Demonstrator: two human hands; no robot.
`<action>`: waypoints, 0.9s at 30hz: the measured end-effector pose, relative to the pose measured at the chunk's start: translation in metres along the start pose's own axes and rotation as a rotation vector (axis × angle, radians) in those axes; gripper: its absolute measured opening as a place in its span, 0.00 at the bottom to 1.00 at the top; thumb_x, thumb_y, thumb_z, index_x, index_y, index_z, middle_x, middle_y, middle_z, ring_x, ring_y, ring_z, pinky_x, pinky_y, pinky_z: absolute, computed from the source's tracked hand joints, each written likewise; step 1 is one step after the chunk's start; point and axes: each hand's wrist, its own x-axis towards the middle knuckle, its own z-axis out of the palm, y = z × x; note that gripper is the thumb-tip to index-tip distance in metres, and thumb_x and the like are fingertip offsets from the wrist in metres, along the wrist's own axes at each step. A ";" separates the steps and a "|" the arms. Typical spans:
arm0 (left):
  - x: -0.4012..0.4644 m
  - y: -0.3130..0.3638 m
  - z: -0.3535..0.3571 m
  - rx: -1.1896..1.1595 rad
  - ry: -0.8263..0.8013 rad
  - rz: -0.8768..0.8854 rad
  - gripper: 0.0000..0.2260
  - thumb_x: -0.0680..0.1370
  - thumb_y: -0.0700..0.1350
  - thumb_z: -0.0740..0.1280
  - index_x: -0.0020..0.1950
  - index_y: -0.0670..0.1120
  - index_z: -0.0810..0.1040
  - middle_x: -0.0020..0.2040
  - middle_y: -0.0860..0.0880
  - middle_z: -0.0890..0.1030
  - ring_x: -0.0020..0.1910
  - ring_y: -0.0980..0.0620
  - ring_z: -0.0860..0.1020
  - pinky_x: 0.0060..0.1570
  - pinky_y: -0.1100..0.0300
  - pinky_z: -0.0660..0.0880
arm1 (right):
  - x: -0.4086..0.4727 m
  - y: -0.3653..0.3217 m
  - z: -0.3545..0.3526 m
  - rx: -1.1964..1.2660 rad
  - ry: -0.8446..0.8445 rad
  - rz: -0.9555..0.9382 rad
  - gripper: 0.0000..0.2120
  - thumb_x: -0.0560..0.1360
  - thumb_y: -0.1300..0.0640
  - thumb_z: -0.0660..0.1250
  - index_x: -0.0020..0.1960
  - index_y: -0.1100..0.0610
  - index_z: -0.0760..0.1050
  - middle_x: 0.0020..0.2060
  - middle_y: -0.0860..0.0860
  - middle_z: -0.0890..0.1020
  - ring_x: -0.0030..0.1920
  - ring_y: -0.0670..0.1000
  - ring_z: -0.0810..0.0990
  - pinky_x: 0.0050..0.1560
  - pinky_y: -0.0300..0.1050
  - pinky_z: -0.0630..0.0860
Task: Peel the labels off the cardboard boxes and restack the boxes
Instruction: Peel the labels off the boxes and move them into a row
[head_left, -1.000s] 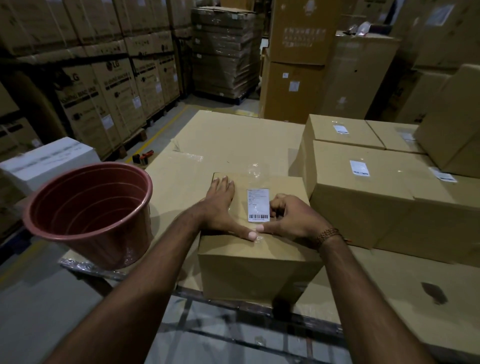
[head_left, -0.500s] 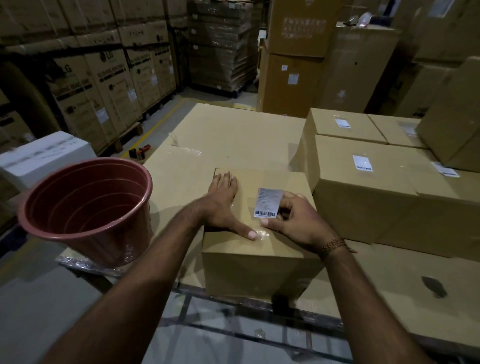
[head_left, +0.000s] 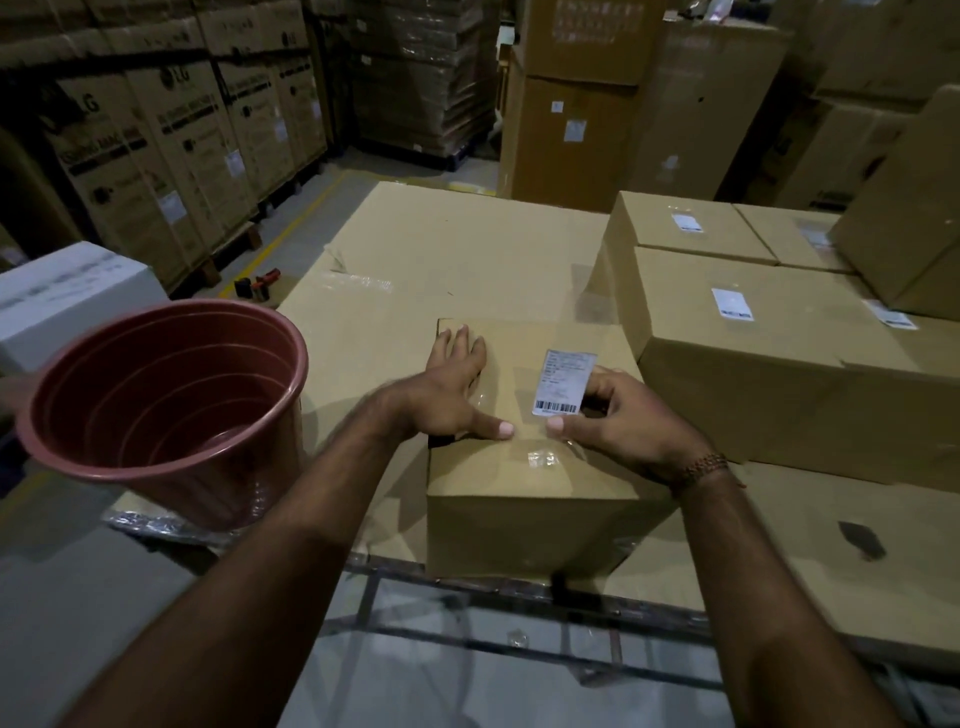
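Head view: right hand (head_left: 618, 421) on label (head_left: 563, 382).

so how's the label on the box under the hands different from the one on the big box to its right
The label is partly lifted off the small box, pinched by the right hand while the left hand presses flat; the other label lies flat and untouched on the big box. The lifted one looks larger, being nearer. Both are white with barcodes.
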 end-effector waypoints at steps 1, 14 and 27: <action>0.001 -0.001 0.000 -0.018 0.000 0.005 0.59 0.74 0.59 0.78 0.86 0.48 0.36 0.83 0.53 0.29 0.79 0.52 0.25 0.82 0.47 0.37 | 0.000 -0.001 0.000 0.025 0.001 0.012 0.16 0.75 0.60 0.79 0.62 0.54 0.86 0.61 0.44 0.86 0.62 0.43 0.84 0.63 0.37 0.78; 0.007 -0.001 0.013 0.063 0.131 0.002 0.40 0.84 0.53 0.65 0.86 0.46 0.41 0.85 0.49 0.33 0.82 0.47 0.29 0.82 0.40 0.43 | 0.000 -0.005 0.002 0.235 0.024 0.098 0.14 0.76 0.64 0.77 0.61 0.60 0.85 0.59 0.51 0.88 0.60 0.51 0.86 0.58 0.40 0.82; -0.001 0.006 0.027 0.085 0.262 -0.004 0.39 0.78 0.56 0.54 0.87 0.47 0.44 0.86 0.52 0.40 0.84 0.50 0.35 0.82 0.38 0.49 | 0.000 0.004 -0.006 0.305 0.012 0.041 0.14 0.77 0.64 0.76 0.62 0.60 0.85 0.58 0.52 0.88 0.61 0.53 0.86 0.63 0.46 0.81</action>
